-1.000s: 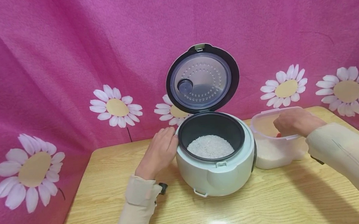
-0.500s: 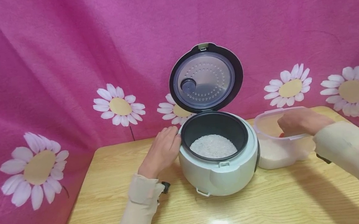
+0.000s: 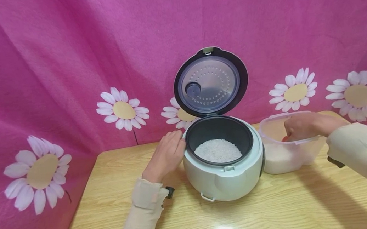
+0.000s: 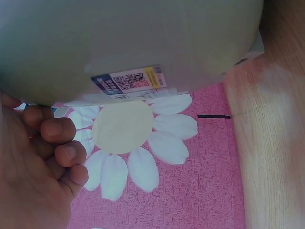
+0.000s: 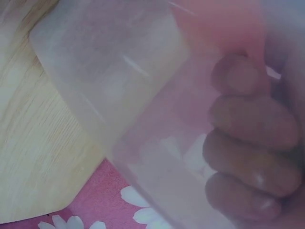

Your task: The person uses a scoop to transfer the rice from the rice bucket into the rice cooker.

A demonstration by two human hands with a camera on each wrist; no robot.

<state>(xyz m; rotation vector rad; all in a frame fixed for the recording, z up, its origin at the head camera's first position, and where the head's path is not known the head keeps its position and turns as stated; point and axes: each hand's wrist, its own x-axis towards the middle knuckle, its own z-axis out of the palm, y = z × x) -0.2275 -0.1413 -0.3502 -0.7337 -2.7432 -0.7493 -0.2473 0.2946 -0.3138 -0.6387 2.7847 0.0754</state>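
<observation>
My left hand (image 3: 167, 151) grips the left upper edge of a pale green rice cooker (image 3: 223, 186), its fingers curled in the left wrist view; the thumb is hidden there. The cooker's lid (image 3: 210, 82) stands raised, and white rice (image 3: 218, 150) lies in its dark inner pot (image 3: 217, 126). Over at the right, my right hand (image 3: 305, 125) reaches into a translucent plastic container (image 3: 268, 138) that holds more white rice. Its curled fingers hold a red scoop-like utensil (image 5: 219, 24), seen blurred through the container wall in the right wrist view. The utensil's full shape is hidden.
Both vessels stand side by side on a light wooden table (image 3: 112, 190). Behind and to the left hangs a pink cloth (image 3: 127, 44) printed with white daisies. A printed label (image 4: 128, 82) is stuck on the cooker's side.
My right hand shifts slightly inside the plastic container, and the container appears to tip a little. The left hand stays at the cooker's edge. The head view drifts slightly.
</observation>
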